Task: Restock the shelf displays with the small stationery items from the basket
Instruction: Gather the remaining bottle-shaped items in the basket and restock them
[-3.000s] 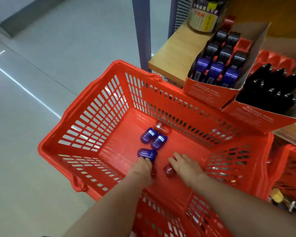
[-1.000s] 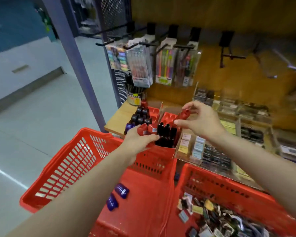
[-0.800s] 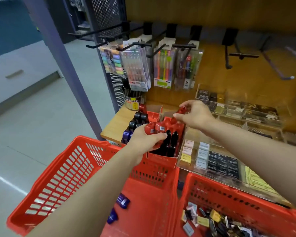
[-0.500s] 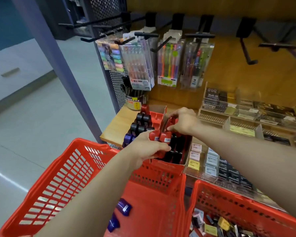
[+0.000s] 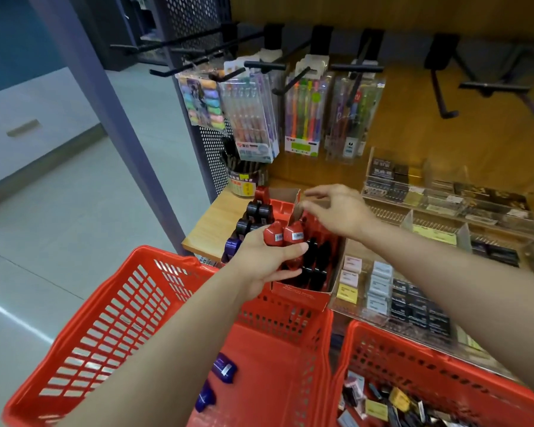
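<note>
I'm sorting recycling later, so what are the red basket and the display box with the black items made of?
Red basket: moulded plastic, by its slightly glossy lattice walls. Display box: printed cardboard, likely; its thin flap shows a raw brown inner side.

Left hand (image 5: 265, 257) curled in a grip; right hand (image 5: 336, 211) hovers, fingers relaxed.

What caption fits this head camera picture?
Left hand holds two small red plastic items; right hand hovers over the cardboard display box.

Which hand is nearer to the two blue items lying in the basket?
Left. The left hand holds red items above the basket's far wall, over the blue items; the right hand hovers farther off over the display box.
</note>
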